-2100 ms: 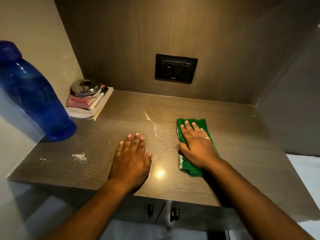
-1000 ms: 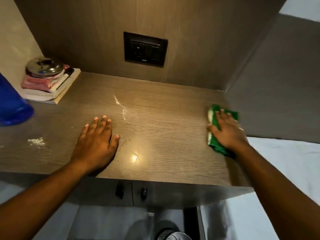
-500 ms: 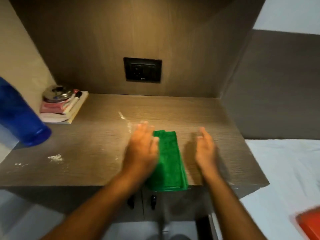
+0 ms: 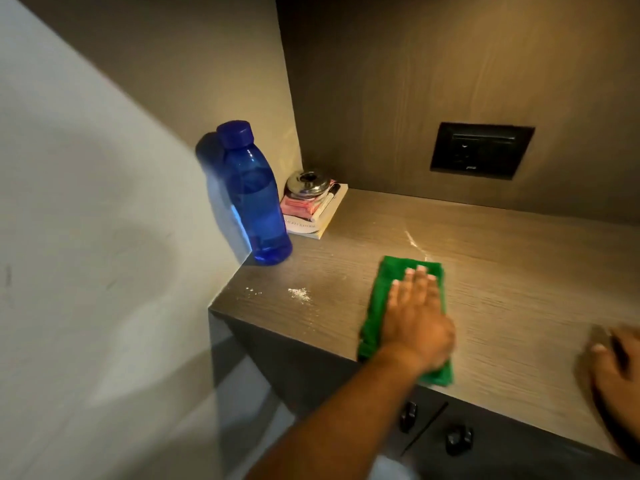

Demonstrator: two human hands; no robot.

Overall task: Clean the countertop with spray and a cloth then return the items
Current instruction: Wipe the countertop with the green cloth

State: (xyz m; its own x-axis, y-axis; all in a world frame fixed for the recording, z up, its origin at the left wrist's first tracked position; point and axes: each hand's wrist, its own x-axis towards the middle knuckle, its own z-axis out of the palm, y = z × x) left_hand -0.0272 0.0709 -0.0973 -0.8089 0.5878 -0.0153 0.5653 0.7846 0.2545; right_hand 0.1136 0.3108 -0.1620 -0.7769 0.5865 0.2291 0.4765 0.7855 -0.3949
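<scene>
The person's left hand [image 4: 417,318] is flat on a folded green cloth [image 4: 381,303], fingers straight and together, palm pressing down on it, not pinching or gripping. The cloth lies on the wooden countertop [image 4: 502,289], with its near end hanging a bit over the front edge. The right hand [image 4: 614,372] is off to the right of the cloth, well apart from it, lying open on the countertop with nothing in it, partly cut off by the frame edge.

Left of the cloth there's a small patch of white powder [image 4: 300,293], with a few more specks further left. Just behind the cloth a thin pale streak [image 4: 415,242] runs across the wood. Further back and left of the cloth stands a blue bottle [image 4: 254,199], upright with its cap on, up against the side wall. Right beside it, in the corner, is a book [image 4: 320,220] with a pink packet and a shiny steel lid stacked on top. A black socket plate [image 4: 481,150] sits on the back panel, up and right of the cloth. Two dark knobs [image 4: 459,439] show under the front edge.
</scene>
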